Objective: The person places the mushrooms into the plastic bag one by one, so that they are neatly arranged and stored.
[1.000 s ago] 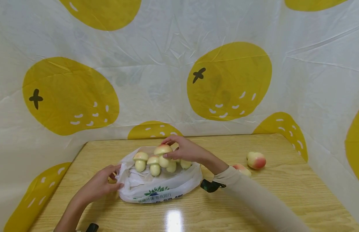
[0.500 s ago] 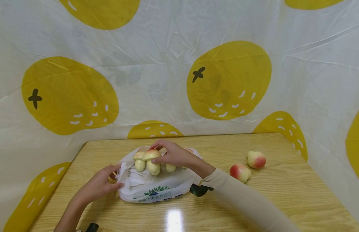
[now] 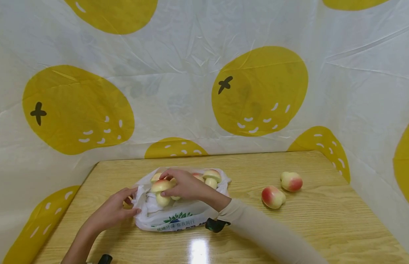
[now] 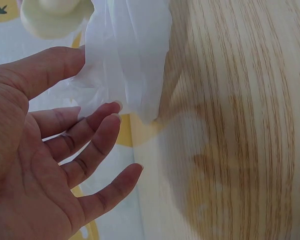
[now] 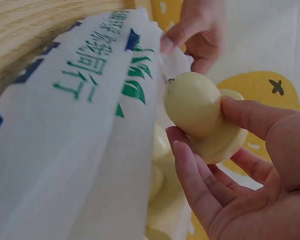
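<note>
In the head view, a white plastic bag with green leaf print lies with its mouth spread, several red-and-cream toy mushrooms in it. My left hand pinches the bag's left rim between thumb and index finger; the left wrist view shows the bag film there, the other fingers loosely bent. My right hand grips one mushroom at the bag's left part. In the right wrist view, thumb and fingers hold this mushroom by its cap, stem outward. My right hand partly covers the mushrooms behind it.
Two more red-and-cream toy mushrooms, one nearer and one farther, lie on the wooden table right of the bag. A patterned curtain stands behind the table and along both sides.
My right hand has moved left and nearer to me with the mushroom in its grip, uncovering mushrooms at the bag's right side. My left hand stays on the rim.
</note>
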Action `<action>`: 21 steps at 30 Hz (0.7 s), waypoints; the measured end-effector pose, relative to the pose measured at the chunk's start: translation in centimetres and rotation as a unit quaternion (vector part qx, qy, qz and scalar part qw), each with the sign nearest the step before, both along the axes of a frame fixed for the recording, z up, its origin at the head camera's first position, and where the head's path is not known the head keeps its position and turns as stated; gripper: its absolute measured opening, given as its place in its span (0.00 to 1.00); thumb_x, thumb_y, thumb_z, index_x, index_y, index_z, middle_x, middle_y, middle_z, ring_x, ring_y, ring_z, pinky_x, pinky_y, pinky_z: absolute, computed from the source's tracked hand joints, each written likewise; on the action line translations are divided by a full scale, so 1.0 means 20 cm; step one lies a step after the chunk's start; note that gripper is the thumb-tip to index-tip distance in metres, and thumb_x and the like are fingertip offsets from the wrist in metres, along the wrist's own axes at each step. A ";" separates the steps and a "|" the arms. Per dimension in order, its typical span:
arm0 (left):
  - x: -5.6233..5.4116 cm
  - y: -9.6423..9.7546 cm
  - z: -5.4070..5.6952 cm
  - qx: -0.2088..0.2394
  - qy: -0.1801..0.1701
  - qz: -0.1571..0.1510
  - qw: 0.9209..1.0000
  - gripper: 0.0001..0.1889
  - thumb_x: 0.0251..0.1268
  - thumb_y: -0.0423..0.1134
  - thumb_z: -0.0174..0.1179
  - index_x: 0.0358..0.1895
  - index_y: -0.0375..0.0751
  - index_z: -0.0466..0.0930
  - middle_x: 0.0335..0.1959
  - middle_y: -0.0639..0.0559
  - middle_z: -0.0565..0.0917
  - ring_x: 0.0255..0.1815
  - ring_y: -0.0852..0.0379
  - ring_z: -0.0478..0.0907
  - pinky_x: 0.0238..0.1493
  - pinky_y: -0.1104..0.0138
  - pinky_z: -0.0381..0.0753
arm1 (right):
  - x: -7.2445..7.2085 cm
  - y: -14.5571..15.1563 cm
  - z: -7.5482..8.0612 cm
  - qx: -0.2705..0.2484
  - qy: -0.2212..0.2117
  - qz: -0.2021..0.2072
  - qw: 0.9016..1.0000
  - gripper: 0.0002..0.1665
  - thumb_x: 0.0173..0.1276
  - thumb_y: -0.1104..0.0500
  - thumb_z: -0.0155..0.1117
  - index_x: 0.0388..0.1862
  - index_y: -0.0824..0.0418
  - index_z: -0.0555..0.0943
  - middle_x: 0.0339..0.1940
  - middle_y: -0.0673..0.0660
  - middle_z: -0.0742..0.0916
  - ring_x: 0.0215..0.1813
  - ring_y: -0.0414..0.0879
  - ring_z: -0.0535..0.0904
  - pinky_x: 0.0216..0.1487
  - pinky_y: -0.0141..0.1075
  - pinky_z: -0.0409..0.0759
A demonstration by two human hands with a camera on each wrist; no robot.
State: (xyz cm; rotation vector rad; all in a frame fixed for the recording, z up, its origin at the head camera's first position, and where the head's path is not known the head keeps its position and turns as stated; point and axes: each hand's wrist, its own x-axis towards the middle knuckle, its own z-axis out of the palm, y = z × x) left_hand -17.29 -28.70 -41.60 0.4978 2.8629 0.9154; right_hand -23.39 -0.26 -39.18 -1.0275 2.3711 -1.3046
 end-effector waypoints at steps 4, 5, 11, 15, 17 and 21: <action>0.00 0.00 0.00 -0.001 0.004 -0.001 1.000 0.35 0.59 0.45 0.75 0.67 0.33 0.74 0.44 0.54 0.78 0.44 0.55 0.76 0.41 0.64 0.79 | 0.02 -0.04 -0.02 0.018 0.043 -0.010 0.999 0.24 0.64 0.52 0.77 0.57 0.52 0.81 0.53 0.49 0.85 0.54 0.37 0.79 0.55 0.31 0.75; 0.00 0.00 0.00 -0.001 0.004 -0.001 1.000 0.35 0.59 0.45 0.75 0.67 0.33 0.75 0.44 0.54 0.78 0.44 0.55 0.77 0.41 0.64 0.79 | 0.02 -0.05 -0.02 0.023 0.051 -0.012 0.998 0.24 0.64 0.51 0.77 0.57 0.53 0.81 0.53 0.49 0.85 0.53 0.37 0.79 0.55 0.30 0.75; 0.00 0.00 0.00 -0.003 0.004 -0.002 1.000 0.35 0.58 0.45 0.75 0.67 0.32 0.75 0.44 0.54 0.79 0.44 0.56 0.77 0.41 0.64 0.80 | 0.05 -0.09 -0.06 0.055 0.076 -0.032 0.995 0.25 0.65 0.49 0.76 0.59 0.53 0.81 0.51 0.47 0.86 0.46 0.34 0.78 0.48 0.28 0.76; 0.00 0.00 0.00 -0.007 0.000 0.000 1.000 0.36 0.58 0.45 0.75 0.67 0.32 0.74 0.44 0.53 0.79 0.44 0.56 0.77 0.40 0.64 0.80 | 0.08 -0.12 -0.08 0.093 0.112 -0.049 0.988 0.27 0.65 0.46 0.75 0.60 0.52 0.81 0.50 0.44 0.86 0.45 0.33 0.78 0.45 0.27 0.76; 0.00 0.00 0.00 -0.009 -0.003 0.001 1.000 0.36 0.58 0.45 0.75 0.67 0.32 0.74 0.44 0.53 0.78 0.44 0.56 0.77 0.40 0.64 0.79 | 0.10 -0.14 -0.09 0.110 0.129 -0.057 0.984 0.28 0.65 0.45 0.74 0.61 0.52 0.81 0.52 0.45 0.86 0.47 0.34 0.79 0.47 0.29 0.76; 0.00 0.00 0.00 -0.010 -0.002 0.003 1.000 0.36 0.58 0.46 0.75 0.67 0.32 0.74 0.44 0.54 0.78 0.44 0.56 0.77 0.41 0.64 0.79 | 0.13 -0.17 -0.11 0.137 0.146 -0.077 0.977 0.29 0.66 0.43 0.72 0.63 0.52 0.79 0.56 0.46 0.84 0.53 0.37 0.79 0.51 0.33 0.78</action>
